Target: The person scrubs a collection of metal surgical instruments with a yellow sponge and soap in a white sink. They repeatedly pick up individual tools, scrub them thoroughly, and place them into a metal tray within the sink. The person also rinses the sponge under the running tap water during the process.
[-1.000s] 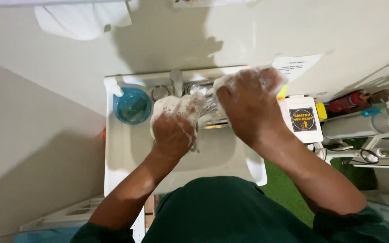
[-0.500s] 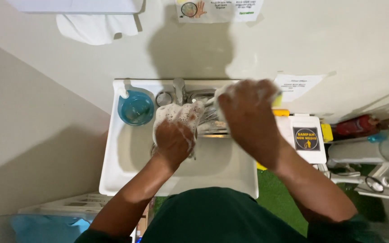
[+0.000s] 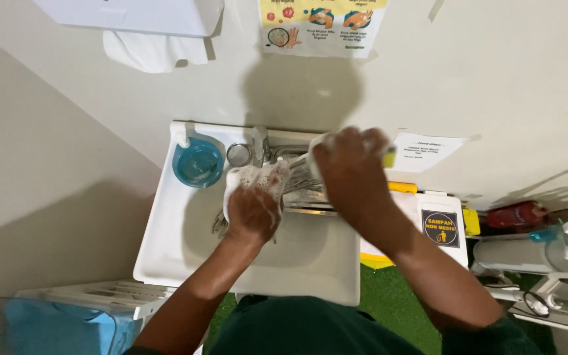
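Note:
I look straight down into a white sink [image 3: 165, 250]. My left hand [image 3: 252, 212] is over the basin, closed on a soapy white cloth or sponge [image 3: 252, 179] covered in foam. My right hand [image 3: 350, 167] is at the back right of the sink, closed around a pale object that is mostly hidden under it. Between the two hands lie several metal utensils [image 3: 304, 185], and more metal pieces poke out at the left of my left hand. A chrome tap [image 3: 260, 144] stands at the back rim.
A blue soap bottle with a white pump [image 3: 196, 162] sits at the sink's back left. A white bin lid with a dark label [image 3: 438, 227] is on the right. A towel dispenser [image 3: 146, 26] and a poster [image 3: 323, 23] hang on the wall. Green flooring lies below.
The view has shifted so the sink sits lower in frame. Both hands stay over the sink on their objects, the left with the foamy cloth, the right slightly further back.

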